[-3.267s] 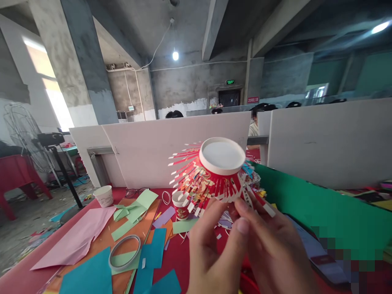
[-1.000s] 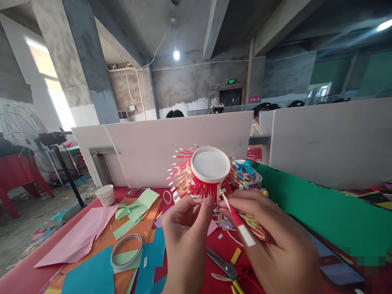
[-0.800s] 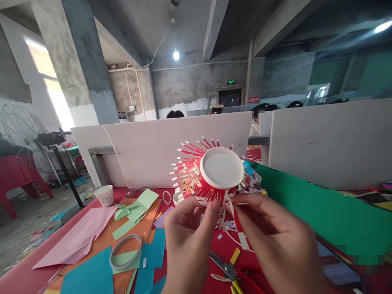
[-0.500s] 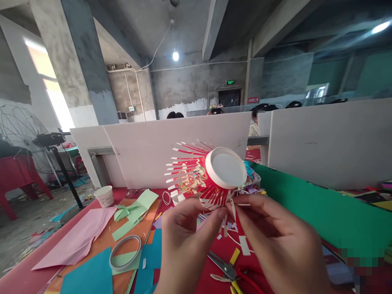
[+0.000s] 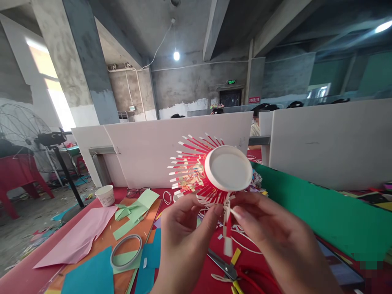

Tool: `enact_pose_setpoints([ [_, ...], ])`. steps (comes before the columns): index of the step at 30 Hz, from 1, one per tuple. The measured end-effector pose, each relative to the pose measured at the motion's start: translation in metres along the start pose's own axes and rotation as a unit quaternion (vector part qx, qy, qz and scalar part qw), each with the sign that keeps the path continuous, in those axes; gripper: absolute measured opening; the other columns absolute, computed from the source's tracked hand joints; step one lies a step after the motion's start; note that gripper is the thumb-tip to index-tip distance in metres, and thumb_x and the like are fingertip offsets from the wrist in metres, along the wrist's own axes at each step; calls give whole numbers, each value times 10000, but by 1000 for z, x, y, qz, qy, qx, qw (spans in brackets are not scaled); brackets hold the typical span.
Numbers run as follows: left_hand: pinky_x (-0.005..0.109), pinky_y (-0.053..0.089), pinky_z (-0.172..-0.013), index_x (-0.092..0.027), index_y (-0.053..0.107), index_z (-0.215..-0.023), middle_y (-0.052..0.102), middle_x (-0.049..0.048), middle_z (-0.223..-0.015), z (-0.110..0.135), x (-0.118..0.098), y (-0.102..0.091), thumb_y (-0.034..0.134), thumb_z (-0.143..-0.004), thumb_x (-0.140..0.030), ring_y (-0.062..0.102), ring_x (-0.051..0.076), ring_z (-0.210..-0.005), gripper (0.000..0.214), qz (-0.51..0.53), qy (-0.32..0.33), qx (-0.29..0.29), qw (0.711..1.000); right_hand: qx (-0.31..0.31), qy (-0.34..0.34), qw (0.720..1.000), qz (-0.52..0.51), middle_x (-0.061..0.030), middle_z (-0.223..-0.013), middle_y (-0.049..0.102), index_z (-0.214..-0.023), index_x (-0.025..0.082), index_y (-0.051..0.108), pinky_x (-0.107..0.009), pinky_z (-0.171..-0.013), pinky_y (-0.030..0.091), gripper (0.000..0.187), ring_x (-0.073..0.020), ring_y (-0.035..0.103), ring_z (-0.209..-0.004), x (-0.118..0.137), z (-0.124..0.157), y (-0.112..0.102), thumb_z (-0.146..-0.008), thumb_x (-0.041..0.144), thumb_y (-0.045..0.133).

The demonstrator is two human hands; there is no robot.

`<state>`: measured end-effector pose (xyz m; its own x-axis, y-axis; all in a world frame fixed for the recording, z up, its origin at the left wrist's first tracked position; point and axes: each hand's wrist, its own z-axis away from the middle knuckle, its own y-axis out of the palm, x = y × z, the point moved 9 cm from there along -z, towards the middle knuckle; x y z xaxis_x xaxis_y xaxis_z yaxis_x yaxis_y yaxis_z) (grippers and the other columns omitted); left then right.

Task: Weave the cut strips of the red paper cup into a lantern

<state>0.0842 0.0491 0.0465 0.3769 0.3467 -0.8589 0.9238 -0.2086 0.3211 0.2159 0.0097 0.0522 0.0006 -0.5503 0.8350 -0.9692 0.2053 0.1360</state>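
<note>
Between my hands is a red patterned paper cup with its round white base turned toward me. Its side is cut into many narrow strips with white tips, which fan outward. My left hand is closed, pinching strips at the cup's lower edge between thumb and fingers. My right hand is closed at the lower right of the cup, fingertips around the strips there. One red and white strip hangs down between the two thumbs. Scissors with red and yellow handles lie on the table below.
To the left lie a tape roll, pink paper, blue paper, green paper and a white paper cup. A green board stands on the right. White panels cross behind the table.
The cup has shifted slightly right and turned, its base facing me more fully. The hanging strip has swung left, and my right hand's fingers have moved a little.
</note>
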Motion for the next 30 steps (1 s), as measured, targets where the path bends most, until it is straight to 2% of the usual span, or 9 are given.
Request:
enact_pose_setpoints([
  [3,186,509,-581,-164,678,-624,701,4,-629,1,2,3,754,-658,-111,623,117,-631,98,7,-3,13,1000,-27,28,998,-54,17,-762,736,-826,267,700,-127,-664,564,68,-122,713,-744,-7,0,-7,-764,284,722],
  [7,182,502,-557,-176,673,-614,675,-13,-591,1,1,-1,734,-710,-155,618,109,-610,116,-14,13,-2,1000,40,63,994,-84,-44,-926,747,-947,265,680,-242,-713,593,199,-192,708,-875,-16,1,-1,-816,413,656],
  [11,266,529,-615,-204,694,-660,727,13,-663,0,-13,-3,687,-725,-133,653,161,-656,96,-125,96,1,987,10,99,993,-56,-46,-794,746,-900,234,666,-255,-618,602,267,-217,724,-775,-19,-1,0,-719,415,742],
  [14,277,504,-552,-217,662,-626,716,7,-634,1,-31,-5,667,-708,-110,630,164,-594,135,-228,184,-21,956,-44,119,991,-29,-29,-733,739,-911,221,663,-240,-592,601,314,-205,725,-715,-15,0,1,-649,349,781],
  [17,262,471,-506,-222,629,-611,676,-14,-583,5,-40,-7,678,-710,-122,599,151,-555,150,-287,235,-41,928,-76,118,989,-44,-22,-739,743,-911,221,649,-228,-608,606,310,-191,728,-694,-9,1,-1,-649,328,776],
  [23,219,442,-511,-239,635,-724,677,-26,-683,16,-54,-8,668,-727,-59,581,120,-593,183,-347,344,-59,870,-20,109,992,-58,19,-650,733,-802,239,683,-129,-496,574,170,-137,713,-560,-9,-2,-6,-686,286,798],
  [27,222,460,-548,-222,613,-778,685,-5,-744,23,-61,-1,661,-729,-24,596,123,-630,210,-383,410,-50,826,-20,126,991,-43,17,-650,750,-745,253,707,-131,-492,571,103,-143,719,-563,-15,-4,-12,-703,301,788],
  [29,208,465,-557,-214,613,-751,674,-11,-726,22,-59,-1,659,-734,-36,590,114,-630,185,-364,391,-47,844,-6,117,993,-26,16,-656,753,-736,256,713,-126,-503,569,77,-143,724,-587,-13,-5,-9,-717,303,772],
  [30,200,471,-566,-211,624,-735,673,-15,-712,18,-55,-2,657,-739,-48,590,110,-630,166,-341,357,-47,868,2,107,994,-16,19,-658,753,-730,257,716,-112,-508,562,63,-137,725,-599,-12,-5,-7,-716,288,770],
])
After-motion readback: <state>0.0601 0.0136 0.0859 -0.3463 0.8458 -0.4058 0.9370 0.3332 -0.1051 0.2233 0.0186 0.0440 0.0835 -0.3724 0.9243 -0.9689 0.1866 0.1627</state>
